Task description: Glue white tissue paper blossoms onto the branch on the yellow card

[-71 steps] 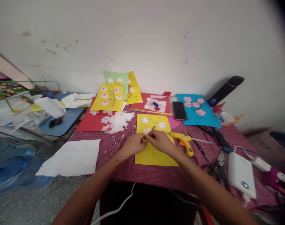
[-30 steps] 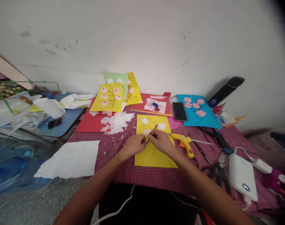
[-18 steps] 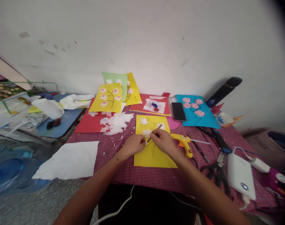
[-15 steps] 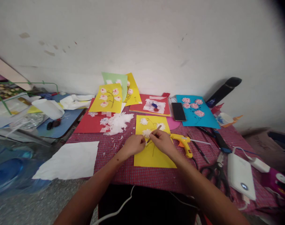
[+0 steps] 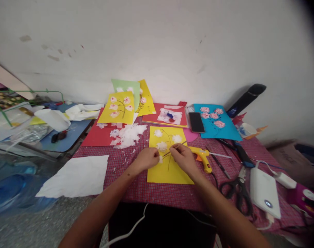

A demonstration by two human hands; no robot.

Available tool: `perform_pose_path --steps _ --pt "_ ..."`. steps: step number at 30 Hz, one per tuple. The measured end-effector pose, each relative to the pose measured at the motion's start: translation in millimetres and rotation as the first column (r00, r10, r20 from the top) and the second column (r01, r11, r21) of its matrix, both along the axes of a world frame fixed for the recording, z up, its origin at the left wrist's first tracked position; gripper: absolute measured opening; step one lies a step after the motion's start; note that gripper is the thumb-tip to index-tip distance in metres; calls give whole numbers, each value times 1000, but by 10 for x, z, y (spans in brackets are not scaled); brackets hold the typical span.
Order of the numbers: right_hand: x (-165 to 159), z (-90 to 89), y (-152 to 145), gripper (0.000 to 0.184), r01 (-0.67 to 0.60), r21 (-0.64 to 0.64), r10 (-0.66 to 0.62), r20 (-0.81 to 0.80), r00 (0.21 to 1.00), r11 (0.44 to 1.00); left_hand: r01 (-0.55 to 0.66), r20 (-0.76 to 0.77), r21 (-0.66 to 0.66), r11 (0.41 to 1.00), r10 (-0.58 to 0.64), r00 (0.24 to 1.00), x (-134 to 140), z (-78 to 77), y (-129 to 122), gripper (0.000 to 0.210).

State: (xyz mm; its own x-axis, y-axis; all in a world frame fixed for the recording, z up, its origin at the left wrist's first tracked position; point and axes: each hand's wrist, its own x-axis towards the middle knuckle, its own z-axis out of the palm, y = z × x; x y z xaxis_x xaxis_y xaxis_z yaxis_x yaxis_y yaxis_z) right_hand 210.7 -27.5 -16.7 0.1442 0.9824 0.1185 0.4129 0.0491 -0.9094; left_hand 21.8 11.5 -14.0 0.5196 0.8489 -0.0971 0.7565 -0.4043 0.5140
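A yellow sheet [image 5: 157,174] lies before me, with drawn dark branches and fluffy white paper flowers [image 5: 161,146] on it. My right hand [image 5: 183,157], over the sheet's right part, pinches a thin brown stick [image 5: 166,154] held low and slanted, its left tip toward my other hand. At the sheet's left edge, my left hand [image 5: 148,157] is closed, fingertips together. Right by those fingertips shows a small white paper tuft [image 5: 160,159]; whether they grip it is hard to see. A yellow glue gun [image 5: 203,159] rests just right of the sheet.
Torn white paper [image 5: 131,136] and a white sheet [image 5: 76,175] lie leftward. Finished flower cards [image 5: 118,115] lean at the back, beside a phone [image 5: 196,122] and blue card [image 5: 228,125]. Scissors [image 5: 238,193] and a white power bank [image 5: 264,193] are on the right.
My right hand has shifted slightly right and down, and the stick now lies flatter, at a lower slant. My left hand has hardly moved.
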Motion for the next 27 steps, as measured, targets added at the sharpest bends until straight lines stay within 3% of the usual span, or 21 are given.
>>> perform_pose_path --steps 13,22,27 --pt "-141 -19 12 14 -137 9 132 221 966 991 33 -7 -19 999 -33 999 -6 0 50 19" --pt "-223 107 70 19 -256 -31 247 395 885 966 49 10 -20 999 -48 999 -21 -56 65 21" --pt "-256 130 97 19 -263 -27 250 423 871 964 56 23 -13 998 -56 998 -38 -60 61 22"
